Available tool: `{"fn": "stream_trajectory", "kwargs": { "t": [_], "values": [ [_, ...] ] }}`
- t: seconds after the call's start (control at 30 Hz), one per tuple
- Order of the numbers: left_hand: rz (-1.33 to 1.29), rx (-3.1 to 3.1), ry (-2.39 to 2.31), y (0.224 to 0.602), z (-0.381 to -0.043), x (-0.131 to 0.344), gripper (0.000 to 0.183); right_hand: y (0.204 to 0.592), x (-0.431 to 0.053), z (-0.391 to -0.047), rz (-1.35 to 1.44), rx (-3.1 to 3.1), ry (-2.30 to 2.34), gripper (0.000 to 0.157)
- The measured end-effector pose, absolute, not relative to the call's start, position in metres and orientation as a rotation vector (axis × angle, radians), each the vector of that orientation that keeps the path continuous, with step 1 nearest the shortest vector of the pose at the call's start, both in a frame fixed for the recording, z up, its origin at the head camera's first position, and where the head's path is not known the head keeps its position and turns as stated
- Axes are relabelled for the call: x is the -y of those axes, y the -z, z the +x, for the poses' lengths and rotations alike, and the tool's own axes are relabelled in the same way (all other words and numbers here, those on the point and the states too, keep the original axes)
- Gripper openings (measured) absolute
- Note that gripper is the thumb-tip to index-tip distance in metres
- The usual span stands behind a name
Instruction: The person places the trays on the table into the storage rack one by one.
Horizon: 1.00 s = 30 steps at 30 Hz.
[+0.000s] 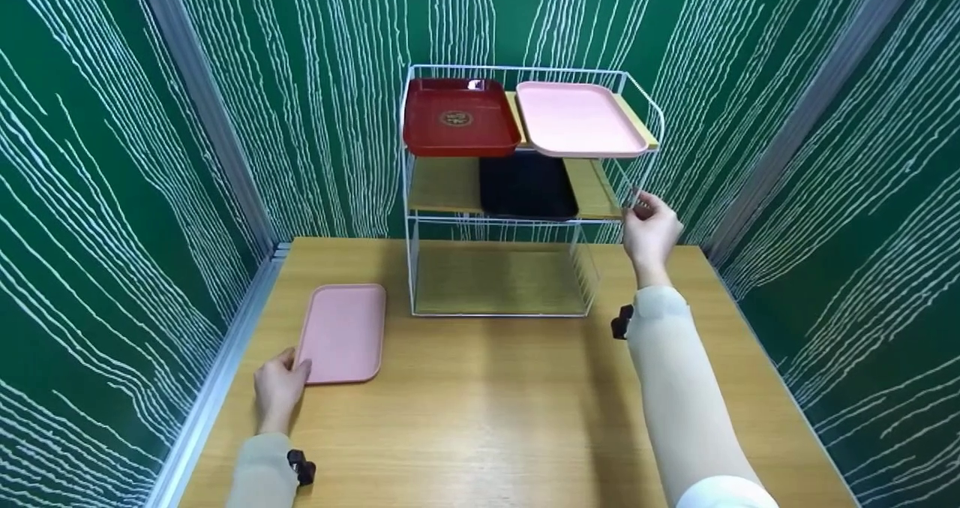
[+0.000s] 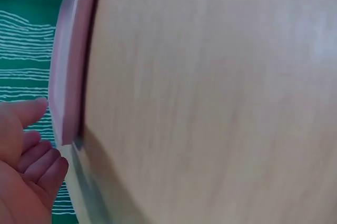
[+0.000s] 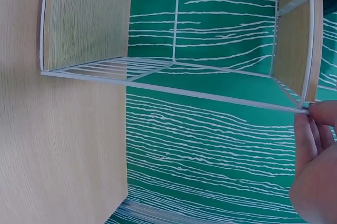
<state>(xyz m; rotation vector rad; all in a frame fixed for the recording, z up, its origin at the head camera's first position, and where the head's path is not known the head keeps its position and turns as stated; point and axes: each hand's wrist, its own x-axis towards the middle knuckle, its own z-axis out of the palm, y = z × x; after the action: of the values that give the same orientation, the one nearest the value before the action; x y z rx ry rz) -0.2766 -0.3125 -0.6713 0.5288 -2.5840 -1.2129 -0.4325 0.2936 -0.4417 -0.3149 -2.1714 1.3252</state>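
Note:
A pink tray [image 1: 343,333] lies flat on the table at the left. My left hand [image 1: 280,384] is at its near left corner, the thumb over the rim and the other fingers curled beside it. The left wrist view shows the tray [image 2: 73,61] edge-on, with the left hand [image 2: 29,155] at its end. My right hand [image 1: 651,226] pinches the white wire frame of a three-level rack [image 1: 499,315] at the middle shelf's front right corner. From the right wrist, thumb and fingertips of the right hand [image 3: 316,155] meet on that wire corner.
On the rack's top shelf sit a dark red tray [image 1: 457,136] and a light pink tray [image 1: 581,121], side by side. A black tray [image 1: 528,185] lies on the middle shelf. Green walls [image 1: 112,193] with white lines enclose the wooden table [image 1: 480,418] at the back and sides.

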Motion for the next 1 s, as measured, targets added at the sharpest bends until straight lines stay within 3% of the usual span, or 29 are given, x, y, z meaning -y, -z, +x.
{"fn": "stream_trajectory", "kwargs": {
  "t": [1.0],
  "values": [
    [0.756,2.462,1.422,0.67,-0.264,0.317,0.04,0.44,-0.294,-0.432,-0.34,2.191,-1.289,0.032]
  ]
}}
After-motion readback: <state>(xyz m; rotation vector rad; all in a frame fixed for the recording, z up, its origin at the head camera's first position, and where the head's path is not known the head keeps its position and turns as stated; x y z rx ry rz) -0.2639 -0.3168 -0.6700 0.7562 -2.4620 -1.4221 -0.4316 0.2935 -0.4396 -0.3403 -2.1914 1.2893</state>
